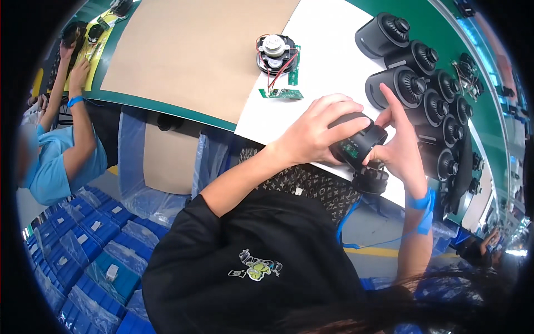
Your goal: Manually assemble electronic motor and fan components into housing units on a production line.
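A black plastic housing [356, 139] is between my two hands above the near edge of the table, with a small green circuit board showing in its side. My left hand [328, 125] is closed around its left and top, fingers bent over it. My right hand [401, 147] grips its right end between thumb and fingers, one finger stretched upward. Just below the housing is another dark part [370, 181]; whether they are joined I cannot tell. Farther off lies a round motor unit [273, 49] with red wires and a green circuit board [282, 94].
Several black cylindrical units with ribbed knobs [396, 86] stand at the right on the table. Loose wired parts [467, 75] lie beyond them. A brown sheet [194, 50] covers the left. A co-worker [61, 161] works at far left, near stacked blue boxes [83, 239].
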`<move>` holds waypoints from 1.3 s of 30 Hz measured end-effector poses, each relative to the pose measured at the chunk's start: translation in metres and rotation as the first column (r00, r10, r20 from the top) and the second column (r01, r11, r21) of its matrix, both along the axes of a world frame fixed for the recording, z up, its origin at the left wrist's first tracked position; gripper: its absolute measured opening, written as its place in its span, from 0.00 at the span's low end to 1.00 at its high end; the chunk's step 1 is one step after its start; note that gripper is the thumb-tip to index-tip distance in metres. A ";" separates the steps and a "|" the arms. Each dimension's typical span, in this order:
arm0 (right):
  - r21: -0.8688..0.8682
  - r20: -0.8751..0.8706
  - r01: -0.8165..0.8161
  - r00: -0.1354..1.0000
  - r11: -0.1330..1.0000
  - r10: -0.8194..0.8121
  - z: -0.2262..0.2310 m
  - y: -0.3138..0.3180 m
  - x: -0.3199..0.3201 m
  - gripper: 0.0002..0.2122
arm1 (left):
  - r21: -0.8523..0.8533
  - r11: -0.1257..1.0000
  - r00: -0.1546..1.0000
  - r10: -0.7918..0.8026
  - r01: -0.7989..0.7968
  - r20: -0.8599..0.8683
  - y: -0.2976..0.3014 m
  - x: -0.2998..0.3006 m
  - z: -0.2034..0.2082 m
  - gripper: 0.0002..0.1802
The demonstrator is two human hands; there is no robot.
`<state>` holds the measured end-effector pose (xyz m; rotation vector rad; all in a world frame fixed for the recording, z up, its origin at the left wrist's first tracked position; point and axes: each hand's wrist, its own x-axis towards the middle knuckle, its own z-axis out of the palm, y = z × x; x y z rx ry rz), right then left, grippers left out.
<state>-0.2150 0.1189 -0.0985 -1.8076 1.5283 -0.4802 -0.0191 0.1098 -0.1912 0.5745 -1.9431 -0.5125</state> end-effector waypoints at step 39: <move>-0.411 -0.141 0.050 0.983 0.910 -0.118 0.031 0.069 0.037 0.51 | 0.521 0.618 0.777 -0.257 0.589 -0.574 -0.013 0.005 -0.013 0.35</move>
